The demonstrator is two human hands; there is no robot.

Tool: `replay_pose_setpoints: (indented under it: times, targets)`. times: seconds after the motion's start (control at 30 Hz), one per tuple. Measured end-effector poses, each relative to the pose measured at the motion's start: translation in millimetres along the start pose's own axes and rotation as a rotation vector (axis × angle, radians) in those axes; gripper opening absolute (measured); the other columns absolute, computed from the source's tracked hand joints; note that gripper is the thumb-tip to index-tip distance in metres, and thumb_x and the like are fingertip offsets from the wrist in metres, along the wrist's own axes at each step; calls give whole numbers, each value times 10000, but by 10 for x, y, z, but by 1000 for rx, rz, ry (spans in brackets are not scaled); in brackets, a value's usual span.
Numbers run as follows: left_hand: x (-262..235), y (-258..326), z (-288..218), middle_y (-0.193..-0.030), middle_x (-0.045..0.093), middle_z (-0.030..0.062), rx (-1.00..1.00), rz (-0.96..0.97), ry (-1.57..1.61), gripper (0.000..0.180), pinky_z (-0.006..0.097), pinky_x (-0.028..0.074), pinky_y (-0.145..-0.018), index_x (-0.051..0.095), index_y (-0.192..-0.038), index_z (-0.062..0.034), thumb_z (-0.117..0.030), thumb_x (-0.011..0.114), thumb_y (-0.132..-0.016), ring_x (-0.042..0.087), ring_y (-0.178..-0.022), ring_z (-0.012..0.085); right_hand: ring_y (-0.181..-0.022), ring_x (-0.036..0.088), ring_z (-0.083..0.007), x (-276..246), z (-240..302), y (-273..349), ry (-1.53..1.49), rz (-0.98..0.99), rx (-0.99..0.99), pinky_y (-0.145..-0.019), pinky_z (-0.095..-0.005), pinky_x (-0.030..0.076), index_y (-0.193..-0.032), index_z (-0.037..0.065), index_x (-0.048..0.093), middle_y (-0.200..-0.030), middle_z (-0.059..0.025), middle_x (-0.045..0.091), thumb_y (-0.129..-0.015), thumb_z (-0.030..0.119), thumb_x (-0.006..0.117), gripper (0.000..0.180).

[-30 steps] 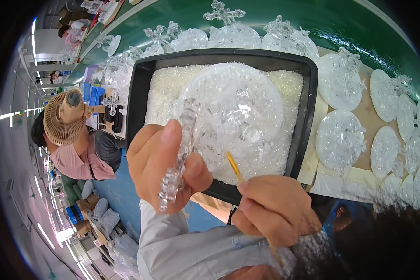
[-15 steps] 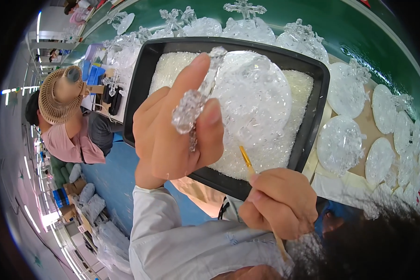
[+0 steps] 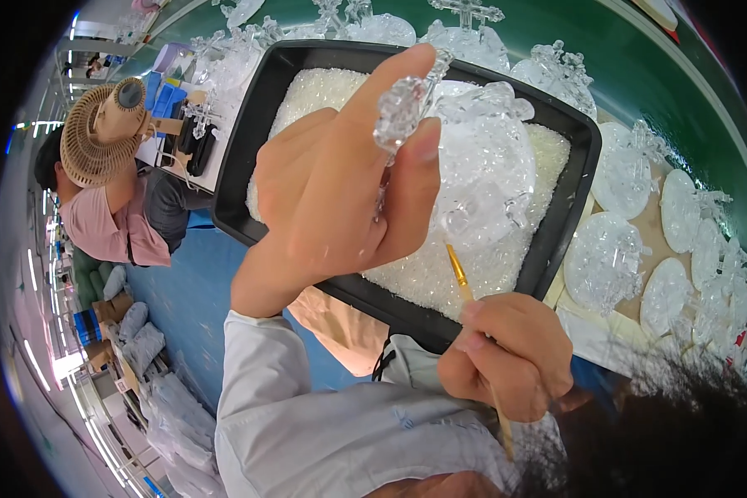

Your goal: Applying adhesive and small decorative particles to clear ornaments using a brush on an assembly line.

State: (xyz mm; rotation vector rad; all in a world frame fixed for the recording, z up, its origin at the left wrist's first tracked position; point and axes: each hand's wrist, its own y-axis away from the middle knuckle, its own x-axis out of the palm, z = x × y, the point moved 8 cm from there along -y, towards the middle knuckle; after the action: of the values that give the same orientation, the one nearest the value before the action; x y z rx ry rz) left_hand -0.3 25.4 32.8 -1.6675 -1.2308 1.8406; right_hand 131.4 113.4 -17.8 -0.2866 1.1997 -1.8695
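Observation:
My left hand (image 3: 340, 178) reaches over the black tray (image 3: 579, 178), its fingers closed around the clear, knobbly stem of a round transparent ornament (image 3: 485, 170). The ornament's disc is tilted toward me above a bed of glittering white granules (image 3: 415, 286); part of the stem is hidden by my fingers. In my right hand (image 3: 510, 357) is a thin paintbrush (image 3: 457, 267) with a gold ferrule, pinched between thumb and fingers. Its tip points up at the lower edge of the disc; whether it touches cannot be made out.
Several similar clear ornaments (image 3: 603, 259) lie on brown board at the right, and more stand along the tray's far side, one with a cross (image 3: 466, 12). Leftward are a tan fan (image 3: 104, 137), blue bins (image 3: 168, 98) and a person in pink (image 3: 112, 216).
The ornament in my left hand has turned and moved slightly right, its far edge now showing raised lumps. My right hand with the brush has shifted a little right. The view has shifted too.

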Motion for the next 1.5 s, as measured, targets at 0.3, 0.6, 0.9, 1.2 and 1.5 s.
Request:
replay_pose_setpoints:
  times: [0.3, 0.6, 0.9, 1.2, 1.5]
  targets:
    - [16, 23, 25, -995, 731, 147, -40, -33, -42, 163, 184, 443, -516, 674, -996, 74, -30, 635, -877, 569, -552, 84, -648, 641, -250, -29, 21, -6, -70, 75, 59, -529, -295, 547, -875, -5, 587, -840, -178, 643, -678, -66, 649, 216]
    - [-1, -6, 16, -744, 577, 54, -4, -109, -18, 231, 230, 343, -435, 686, -1049, 43, -22, 670, -828, 458, -463, 97, -669, 678, -301, 24, -7, -18, -67, 118, 69, -542, -325, 559, -992, -54, 611, -904, -222, 647, -644, -37, 785, 389]
    - [-29, 8, -67, -989, 718, 187, 133, 29, 26, 142, 247, 475, -520, 621, -942, 77, -48, 632, -875, 613, -585, 189, -617, 649, -217, -105, -72, 72, -170, -21, 136, -512, -263, 540, -925, 6, 594, -898, -202, 641, -699, -95, 665, 258]
    - [-46, -7, -181, -971, 684, 266, 234, 129, 134, 240, 341, 500, -515, 552, -1030, 133, -56, 597, -890, 582, -563, 269, -601, 651, -210, -100, -74, 53, 54, -88, 138, -505, -271, 538, -955, 14, 585, -838, -195, 645, -702, -102, 642, 284]
    - [-53, -30, -176, -910, 694, 219, 244, 177, 167, 247, 351, 495, -531, 611, -1013, 128, -69, 628, -865, 570, -557, 265, -620, 657, -210, -213, -93, 64, -1, -30, 195, -521, -264, 535, -945, 23, 598, -876, -204, 647, -717, -80, 656, 257]
